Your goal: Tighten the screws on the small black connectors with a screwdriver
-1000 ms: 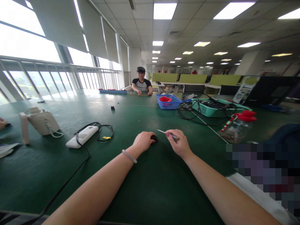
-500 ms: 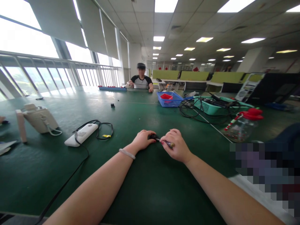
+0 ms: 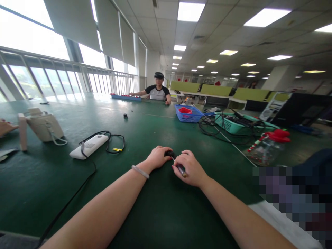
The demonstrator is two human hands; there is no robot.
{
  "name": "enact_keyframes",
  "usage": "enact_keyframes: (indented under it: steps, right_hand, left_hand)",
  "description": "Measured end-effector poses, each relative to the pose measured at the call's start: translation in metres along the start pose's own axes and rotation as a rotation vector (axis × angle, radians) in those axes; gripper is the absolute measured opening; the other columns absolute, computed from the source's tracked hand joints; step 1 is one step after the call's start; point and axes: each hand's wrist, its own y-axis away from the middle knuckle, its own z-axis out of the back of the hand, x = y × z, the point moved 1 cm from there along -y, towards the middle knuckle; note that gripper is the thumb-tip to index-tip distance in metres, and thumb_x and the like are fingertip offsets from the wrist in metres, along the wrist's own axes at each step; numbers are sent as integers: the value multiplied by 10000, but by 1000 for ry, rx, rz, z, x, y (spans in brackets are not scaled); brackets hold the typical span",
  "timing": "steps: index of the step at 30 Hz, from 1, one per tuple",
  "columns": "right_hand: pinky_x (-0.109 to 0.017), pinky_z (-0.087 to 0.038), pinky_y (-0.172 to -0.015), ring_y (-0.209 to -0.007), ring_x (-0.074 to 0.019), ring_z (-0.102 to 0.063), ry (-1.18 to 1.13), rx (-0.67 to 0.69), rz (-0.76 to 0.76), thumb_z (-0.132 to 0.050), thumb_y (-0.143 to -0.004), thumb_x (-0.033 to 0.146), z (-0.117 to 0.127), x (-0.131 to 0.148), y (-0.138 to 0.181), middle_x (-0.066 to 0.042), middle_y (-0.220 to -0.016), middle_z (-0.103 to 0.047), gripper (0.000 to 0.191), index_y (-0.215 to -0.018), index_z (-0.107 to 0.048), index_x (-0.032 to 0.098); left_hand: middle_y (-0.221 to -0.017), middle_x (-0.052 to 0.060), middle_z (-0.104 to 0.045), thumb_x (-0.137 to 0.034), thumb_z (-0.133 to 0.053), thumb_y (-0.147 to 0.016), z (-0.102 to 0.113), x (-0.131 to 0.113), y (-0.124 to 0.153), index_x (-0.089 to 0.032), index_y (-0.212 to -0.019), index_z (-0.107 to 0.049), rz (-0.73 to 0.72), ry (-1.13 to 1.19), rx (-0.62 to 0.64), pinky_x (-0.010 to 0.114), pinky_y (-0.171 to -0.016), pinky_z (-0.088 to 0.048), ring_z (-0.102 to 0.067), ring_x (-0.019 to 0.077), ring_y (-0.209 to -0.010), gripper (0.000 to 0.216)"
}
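My left hand (image 3: 157, 158) rests on the green table (image 3: 160, 207), fingers curled over a small black object (image 3: 169, 153) and holding it down. Right beside it, my right hand (image 3: 188, 168) pinches a thin screwdriver (image 3: 180, 168), whose metal tip points at the black object. The two hands almost touch. A pale bracelet (image 3: 140, 171) circles my left wrist.
A white power strip with a black cable (image 3: 89, 146) and a beige device (image 3: 41, 126) lie to the left. A blue basket (image 3: 188, 113), a teal basket with cables (image 3: 233, 124) and a red-lidded jar (image 3: 267, 147) stand at right. A person (image 3: 157, 90) sits across the table.
My right hand came down and left with the screwdriver, whose tip turned from pointing up and left to meet the black object under my left hand. The far person reached an arm out.
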Motion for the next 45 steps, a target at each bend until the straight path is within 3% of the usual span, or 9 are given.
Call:
enact_keyframes:
  steps: [9,17,30,40,45]
  right_hand:
    - [-411,-404,-883,-711,-191,-583,-116,-161,-209,-524,-909,305,0,-28,7,14,-673,-629,141,-810,-610,253]
    - [-443,-327,-989,-733,-171,-591,-3,-79,-27,-533,-915,262,2,-10,2,4,-763,-665,129,-825,-623,243]
    - [-484,-277,-1003,-923,-222,-577,44,57,11,-656,-864,319,1,-10,2,-20,-907,-706,66,-899,-672,264]
    - [-428,-366,-919,-777,-198,-597,-86,-145,-144,-505,-951,397,6,-26,5,-16,-780,-681,265,-814,-670,241]
    - [-431,-377,-899,-787,-210,-601,-91,-143,-131,-506,-951,411,4,-26,5,-20,-785,-682,265,-825,-674,250]
  left_hand:
    - [-1173,49,-664,-375,-616,-853,2,-1,0,-280,-1232,-595,45,8,23,355,-1015,-425,-561,242,-1157,390]
    - [-1135,46,-675,-343,-634,-832,1,-2,0,-253,-1186,-596,40,6,-9,364,-992,-436,-562,243,-1141,367]
    - [-1127,42,-673,-314,-610,-846,-1,-5,1,-256,-1180,-579,65,-22,-12,352,-970,-441,-570,239,-1119,340]
    - [-1164,53,-661,-354,-576,-882,1,-6,1,-268,-1216,-568,79,-34,30,379,-1009,-414,-539,253,-1173,345]
    - [-1188,63,-658,-345,-581,-879,0,-5,1,-265,-1257,-560,62,-29,17,395,-1013,-416,-534,268,-1187,387]
